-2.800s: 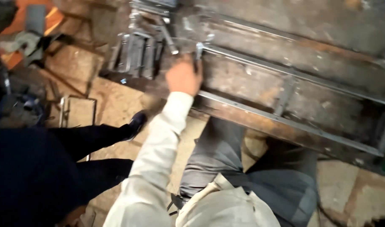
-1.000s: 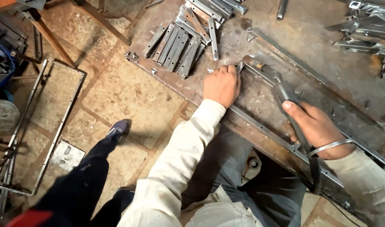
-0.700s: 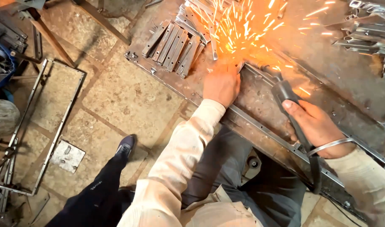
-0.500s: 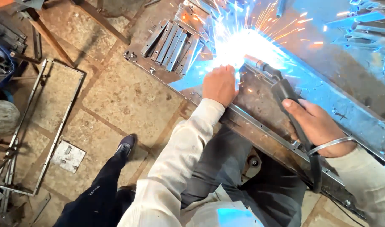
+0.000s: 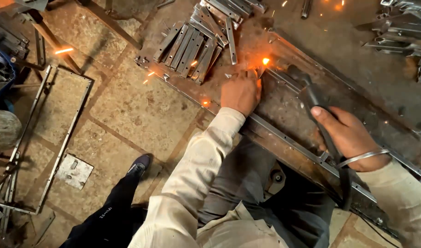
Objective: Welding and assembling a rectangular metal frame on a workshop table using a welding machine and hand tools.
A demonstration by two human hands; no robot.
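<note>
R hand grip: right hand (image 5: 348,138) wrapped tight round the dark welding holder (image 5: 311,94), thumb on top, cable trailing back past the wrist; metal bangle on that wrist.
L hand grip: left hand (image 5: 240,92) pressed palm-down, fingers curled onto a small steel piece at the weld spot (image 5: 265,61); whether it pinches or just pins the piece, can't tell.
Work pos: holder tip meets the glowing spot just beyond L fingertips, on the long steel frame (image 5: 293,144) lying flat on the bench plate (image 5: 339,55).
Handling, frame: prob. stiff, fairly heavy, sharp-edged strip w/ holes; hot near the glow, so take hold well away from the joint, along the cool rail near the body.
Handling, holder: rigid, light-ish, insulated grip; hold by the handle only, cable drags.
Nearby: stack of flat steel bars (image 5: 192,46) just beside L hand, likely slippery and loose if bumped.
Further out: sparks scattered on stone floor (image 5: 127,110); rectangular frame (image 5: 45,138) lying on floor at left; another person's dark shoe (image 5: 139,164) below.
</note>
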